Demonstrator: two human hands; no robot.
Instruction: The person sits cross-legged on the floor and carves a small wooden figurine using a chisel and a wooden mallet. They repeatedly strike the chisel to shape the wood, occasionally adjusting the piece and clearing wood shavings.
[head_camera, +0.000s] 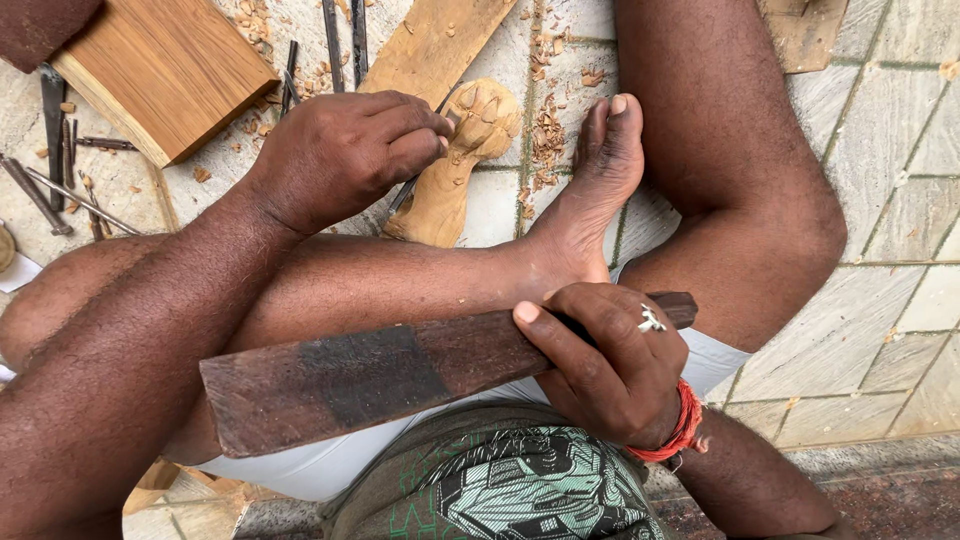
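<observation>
Chisel (408, 190) pinched by left fingers (415, 135), against carved wood (455, 165)

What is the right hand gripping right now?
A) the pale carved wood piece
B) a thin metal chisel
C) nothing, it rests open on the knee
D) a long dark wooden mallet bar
D: the right hand is closed around one end of the long dark wooden bar, held across the lap, while the left hand holds a thin tool against the pale carved wood piece on the tiled floor.
</observation>
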